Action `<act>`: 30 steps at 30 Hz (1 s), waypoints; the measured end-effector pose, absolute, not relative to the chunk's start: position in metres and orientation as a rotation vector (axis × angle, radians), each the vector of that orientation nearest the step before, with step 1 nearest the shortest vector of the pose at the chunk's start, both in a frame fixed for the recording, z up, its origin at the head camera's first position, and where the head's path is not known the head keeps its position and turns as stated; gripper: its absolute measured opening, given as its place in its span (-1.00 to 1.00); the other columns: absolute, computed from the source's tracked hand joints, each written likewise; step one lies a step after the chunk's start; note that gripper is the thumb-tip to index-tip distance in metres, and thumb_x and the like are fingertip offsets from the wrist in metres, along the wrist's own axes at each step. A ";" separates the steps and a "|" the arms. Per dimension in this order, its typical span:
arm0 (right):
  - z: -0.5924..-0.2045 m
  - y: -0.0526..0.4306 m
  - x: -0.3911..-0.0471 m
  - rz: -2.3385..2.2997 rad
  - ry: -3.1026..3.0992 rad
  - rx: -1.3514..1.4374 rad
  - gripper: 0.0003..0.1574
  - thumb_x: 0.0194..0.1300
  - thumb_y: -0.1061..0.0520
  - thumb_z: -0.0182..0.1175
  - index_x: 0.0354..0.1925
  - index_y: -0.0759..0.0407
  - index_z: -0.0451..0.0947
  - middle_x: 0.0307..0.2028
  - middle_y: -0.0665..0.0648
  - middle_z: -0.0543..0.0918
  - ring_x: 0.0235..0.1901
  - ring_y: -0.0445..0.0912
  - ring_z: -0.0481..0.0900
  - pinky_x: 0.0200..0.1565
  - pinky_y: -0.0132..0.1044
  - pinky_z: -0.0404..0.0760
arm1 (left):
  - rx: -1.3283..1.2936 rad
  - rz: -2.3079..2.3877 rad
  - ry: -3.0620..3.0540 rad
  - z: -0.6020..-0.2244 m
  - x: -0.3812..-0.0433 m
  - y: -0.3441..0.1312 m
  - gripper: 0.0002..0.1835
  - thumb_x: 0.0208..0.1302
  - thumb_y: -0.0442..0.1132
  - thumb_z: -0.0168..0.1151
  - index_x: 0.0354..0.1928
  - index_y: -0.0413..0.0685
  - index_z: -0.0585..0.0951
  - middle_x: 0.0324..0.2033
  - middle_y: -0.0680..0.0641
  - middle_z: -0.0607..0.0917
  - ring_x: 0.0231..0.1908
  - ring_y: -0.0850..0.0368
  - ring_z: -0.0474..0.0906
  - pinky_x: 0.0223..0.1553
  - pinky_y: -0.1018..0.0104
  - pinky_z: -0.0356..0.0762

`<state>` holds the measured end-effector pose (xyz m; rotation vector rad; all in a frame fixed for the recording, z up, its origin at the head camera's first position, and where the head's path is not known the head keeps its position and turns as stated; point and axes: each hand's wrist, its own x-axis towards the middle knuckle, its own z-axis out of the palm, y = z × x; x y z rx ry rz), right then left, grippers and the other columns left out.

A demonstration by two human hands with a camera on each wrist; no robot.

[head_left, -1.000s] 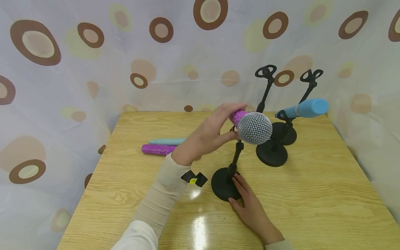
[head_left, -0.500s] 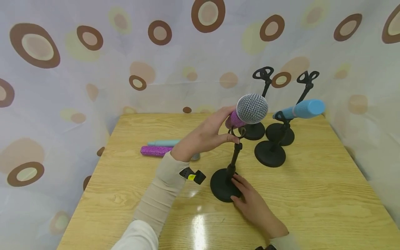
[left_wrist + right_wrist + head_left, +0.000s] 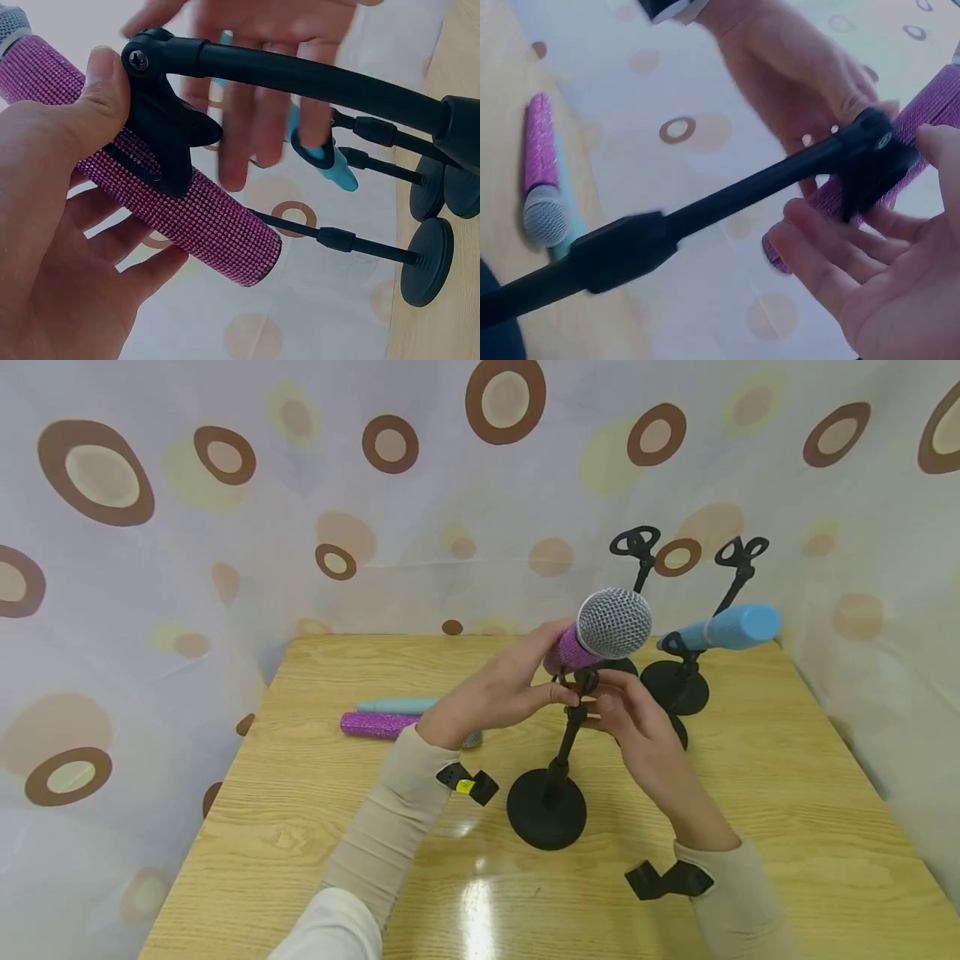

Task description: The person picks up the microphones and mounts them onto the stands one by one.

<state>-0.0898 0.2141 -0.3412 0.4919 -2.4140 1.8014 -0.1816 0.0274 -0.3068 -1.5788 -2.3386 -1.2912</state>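
My left hand (image 3: 498, 693) grips a purple glittery microphone (image 3: 217, 232) with a silver mesh head, thumb on one side and fingers round the other. The handle lies against the black clip (image 3: 169, 124) of a desk microphone stand (image 3: 546, 814); whether it sits fully inside cannot be told. My right hand (image 3: 651, 752) is at the clip from the right, its fingers (image 3: 238, 127) fairly straight and blurred behind the stand's neck in the left wrist view. In the right wrist view those fingers lie close to the clip and handle.
Another purple microphone (image 3: 375, 725) and a pale turquoise one (image 3: 393, 705) lie on the wooden table (image 3: 300, 843) at left. Several more black stands stand at the back right; one holds a blue microphone (image 3: 738, 627). A patterned curtain (image 3: 420, 585) hangs behind.
My right hand has left the stand's base and risen to the clip. The purple microphone has first lifted, then stayed near the clip in my left hand.
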 end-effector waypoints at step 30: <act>-0.326 0.208 -0.106 2.047 -2.225 0.579 -0.41 0.33 0.25 -0.10 0.27 0.02 0.01 0.14 0.17 0.29 0.00 -0.13 0.46 -0.11 -0.43 0.54 | -1.661 -1.415 -2.255 -0.282 -0.160 0.029 -0.36 0.00 -0.43 0.28 0.15 -0.32 0.25 -0.01 -0.17 0.46 -0.05 0.12 0.39 0.04 0.52 0.35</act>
